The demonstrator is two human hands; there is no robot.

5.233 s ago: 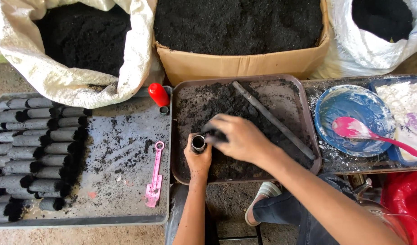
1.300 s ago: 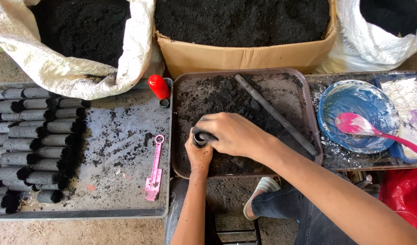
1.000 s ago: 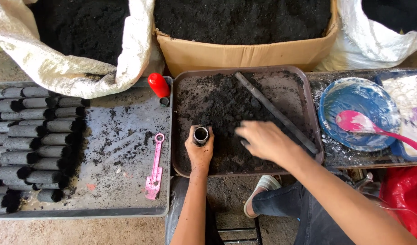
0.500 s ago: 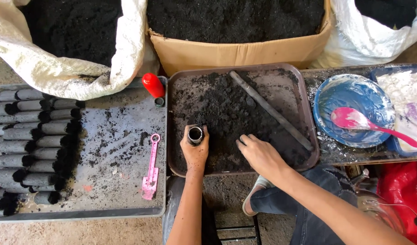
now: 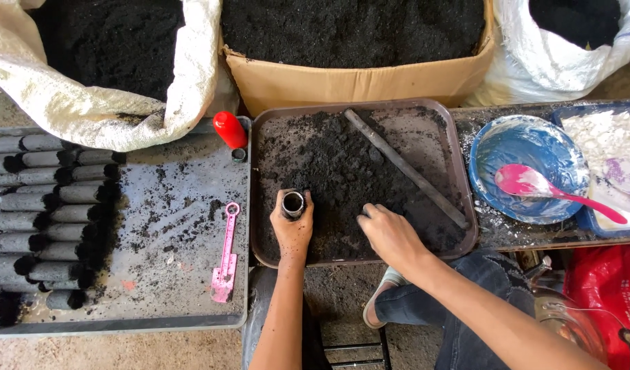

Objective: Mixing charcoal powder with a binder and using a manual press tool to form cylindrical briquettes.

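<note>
My left hand [image 5: 292,229] grips a short metal tube [image 5: 292,203] standing upright at the left side of a brown tray [image 5: 465,205]. The tube's open top shows. Black powder [image 5: 335,164] covers the tray. My right hand [image 5: 389,233] rests in the powder at the tray's front, fingers curled into it, a short way right of the tube. A long dark rod [image 5: 404,168] lies diagonally across the tray behind my right hand.
Several black cylinders [image 5: 41,226] lie in rows on a grey tray [image 5: 164,274] at the left, with a pink tool [image 5: 224,257] and a red cap [image 5: 229,129]. Behind are a sack [image 5: 89,116] and a cardboard box [image 5: 356,75] of black powder. A blue bowl [image 5: 527,147] holds a pink spoon [image 5: 555,192].
My right hand left the tube's top, swung right across the tray and came down into the powder near the front edge. My left hand kept hold of the tube.
</note>
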